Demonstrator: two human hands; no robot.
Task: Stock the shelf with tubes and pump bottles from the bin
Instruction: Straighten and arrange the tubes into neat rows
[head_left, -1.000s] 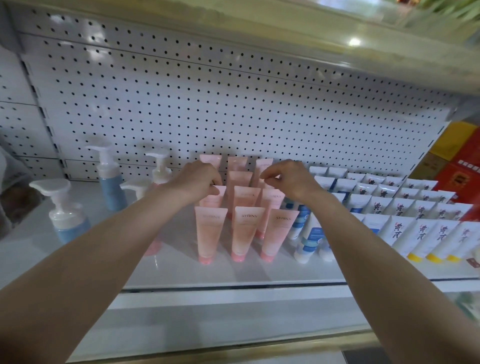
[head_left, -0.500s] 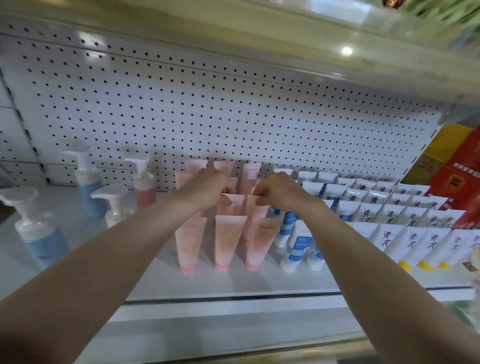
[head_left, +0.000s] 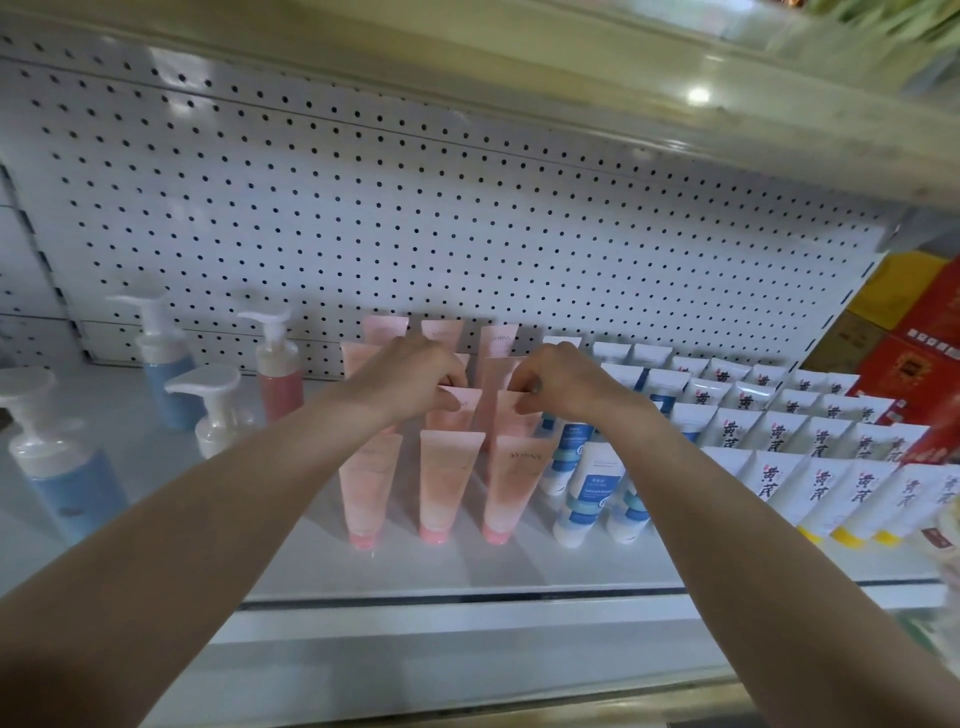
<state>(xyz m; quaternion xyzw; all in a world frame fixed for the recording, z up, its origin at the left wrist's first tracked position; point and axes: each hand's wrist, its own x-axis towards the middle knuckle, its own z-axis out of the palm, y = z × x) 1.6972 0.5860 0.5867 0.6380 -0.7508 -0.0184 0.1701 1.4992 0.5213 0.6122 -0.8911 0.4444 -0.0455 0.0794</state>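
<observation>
- We've got a single view: a wide-angle cam on the person's head, looking forward and down along both forearms.
- It faces the pegboard back panel (head_left: 415, 208) nearly head-on, with the upper shelf (head_left: 519, 62) running across the top of the frame.
- We're close in: the left hand (head_left: 410, 382) and right hand (head_left: 566, 384) sit mid-frame over the pink tubes (head_left: 449, 478).
- The shelf (head_left: 519, 566) edge runs across the lower frame, with pump bottles (head_left: 272, 374) off to the left.

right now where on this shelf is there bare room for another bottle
Bare white shelf lies between the white-capped pump bottles and pink squeeze tubes, and along the front before them. The white yellow-capped tubes at right are packed.
</observation>
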